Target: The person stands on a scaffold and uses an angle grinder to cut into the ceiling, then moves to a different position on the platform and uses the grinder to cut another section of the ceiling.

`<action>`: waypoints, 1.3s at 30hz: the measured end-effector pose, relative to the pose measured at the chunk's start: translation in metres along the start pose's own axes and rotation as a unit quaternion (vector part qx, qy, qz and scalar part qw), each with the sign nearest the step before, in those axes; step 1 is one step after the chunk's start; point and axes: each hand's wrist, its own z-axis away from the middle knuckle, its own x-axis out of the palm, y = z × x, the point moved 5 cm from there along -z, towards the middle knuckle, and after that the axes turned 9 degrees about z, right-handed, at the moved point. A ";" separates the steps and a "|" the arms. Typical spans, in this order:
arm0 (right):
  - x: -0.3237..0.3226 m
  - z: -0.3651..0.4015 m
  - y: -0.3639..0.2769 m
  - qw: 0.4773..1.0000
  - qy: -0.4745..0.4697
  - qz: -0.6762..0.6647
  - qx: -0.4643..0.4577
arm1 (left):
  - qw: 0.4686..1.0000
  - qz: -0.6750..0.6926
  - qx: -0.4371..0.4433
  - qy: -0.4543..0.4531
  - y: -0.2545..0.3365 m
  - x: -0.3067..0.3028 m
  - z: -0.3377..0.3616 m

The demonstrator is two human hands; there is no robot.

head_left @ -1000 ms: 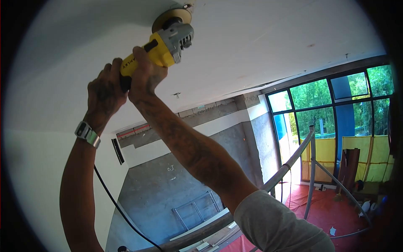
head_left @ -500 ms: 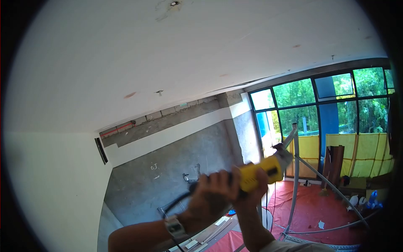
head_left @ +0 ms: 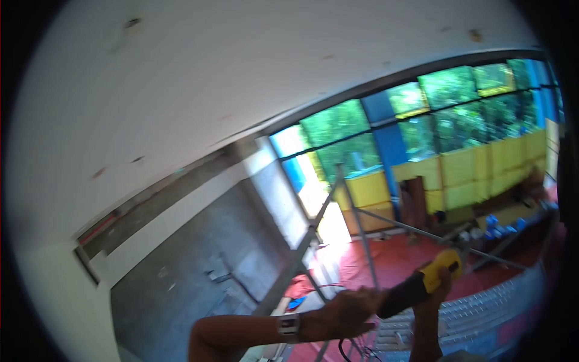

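Observation:
A yellow and black angle grinder (head_left: 431,274) is held out low at the right, its head pointing up and away from me. My right hand (head_left: 443,286) is closed round the yellow body from below. At the black rear end of the tool is my left hand (head_left: 344,312), with a watch (head_left: 289,326) on the wrist. Motion blur smears its fingers, so whether they grip the tool's end cannot be made out. A dark cord (head_left: 347,350) hangs beneath the hands. The grinder's disc is too blurred to see clearly.
Metal scaffold poles (head_left: 356,223) rise in front of me, beside a perforated metal platform (head_left: 482,314). The white ceiling (head_left: 199,78) is close overhead. Red sheeting (head_left: 386,259) covers the floor below. Dark boards (head_left: 413,202) lean by the yellow-covered windows.
My view has swung to the right. The grinder has come down and away from the ceiling toward the platform. My left hand has slid back along its black handle.

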 end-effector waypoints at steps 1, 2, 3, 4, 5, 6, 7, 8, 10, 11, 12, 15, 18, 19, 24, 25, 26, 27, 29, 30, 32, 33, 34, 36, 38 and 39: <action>-0.010 0.000 -0.017 0.999 0.023 -0.002 -0.026 | 0.998 0.039 0.021 -0.035 -0.006 -0.003 0.000; -0.028 -0.007 -0.038 0.999 -0.043 0.000 -0.024 | 0.998 0.026 0.057 -0.008 -0.019 0.007 0.003; -0.027 -0.003 -0.054 0.999 -0.029 0.011 -0.041 | 0.999 0.014 0.041 -0.015 -0.021 -0.001 0.001; -0.040 -0.006 -0.069 0.995 0.008 0.032 -0.092 | 0.993 0.031 -0.032 -0.112 -0.010 -0.021 -0.004; -0.054 -0.007 -0.078 0.996 0.026 0.011 -0.087 | 0.996 0.012 -0.012 -0.087 -0.014 -0.029 -0.005; -0.063 -0.008 -0.091 0.993 0.017 0.020 -0.112 | 0.993 -0.039 0.001 -0.108 -0.047 -0.012 -0.004; -0.057 -0.004 -0.103 0.994 0.013 0.014 -0.111 | 0.999 0.016 0.008 -0.047 -0.044 -0.023 -0.010; -0.047 0.001 -0.116 0.990 0.043 0.015 -0.136 | 0.997 0.074 0.005 0.012 -0.038 -0.039 -0.008; -0.043 0.027 -0.145 0.984 0.055 0.025 -0.169 | 0.994 0.070 0.084 -0.014 -0.038 -0.027 -0.005; -0.039 0.034 -0.156 0.983 0.038 0.037 -0.176 | 0.991 0.066 0.111 -0.020 -0.048 -0.022 -0.005; -0.035 0.043 -0.169 0.983 0.020 0.050 -0.174 | 0.989 0.063 0.129 -0.023 -0.060 -0.014 -0.005; -0.029 0.070 -0.201 0.977 0.017 0.046 -0.207 | 0.988 0.082 0.038 -0.127 -0.078 -0.001 -0.021; -0.013 0.098 -0.217 0.962 -0.004 0.075 -0.263 | 0.959 0.120 -0.008 -0.257 -0.113 0.018 -0.028; -0.009 0.107 -0.226 0.955 -0.012 0.089 -0.283 | 0.944 0.140 -0.017 -0.299 -0.119 0.025 -0.032; 0.015 0.154 -0.263 0.919 0.007 0.113 -0.379 | 0.932 0.154 0.000 -0.329 -0.153 0.052 -0.050; 0.019 0.162 -0.266 0.915 0.002 0.119 -0.386 | 0.941 0.147 -0.013 -0.304 -0.161 0.054 -0.049; 0.022 0.167 -0.268 0.911 -0.004 0.126 -0.393 | 0.950 0.140 -0.025 -0.278 -0.169 0.054 -0.049; 0.016 0.169 -0.273 0.905 0.002 0.102 -0.413 | 0.956 0.102 -0.007 -0.276 -0.173 0.051 -0.049; 0.012 0.183 -0.284 0.893 -0.015 0.143 -0.426 | 0.967 0.117 0.030 -0.226 -0.171 0.049 -0.039; 0.013 0.186 -0.287 0.887 -0.026 0.165 -0.431 | 0.971 0.125 0.048 -0.198 -0.158 0.038 -0.034; 0.008 0.185 -0.283 0.871 -0.030 0.139 -0.471 | 0.947 0.202 -0.031 -0.248 -0.145 0.024 -0.025; 0.014 0.189 -0.283 0.861 -0.034 0.155 -0.483 | 0.946 0.195 -0.035 -0.255 -0.137 0.018 -0.024; 0.019 0.192 -0.279 0.852 -0.036 0.172 -0.493 | 0.945 0.187 -0.041 -0.264 -0.132 0.010 -0.019; 0.022 0.190 -0.271 0.839 -0.039 0.187 -0.509 | 0.945 0.200 -0.044 -0.256 -0.128 -0.006 -0.014; 0.021 0.193 -0.269 0.836 -0.033 0.185 -0.515 | 0.939 0.201 0.010 -0.278 -0.124 -0.009 -0.012; 0.027 0.195 -0.268 0.827 -0.049 0.210 -0.519 | 0.822 0.264 0.457 -0.215 -0.132 -0.008 -0.009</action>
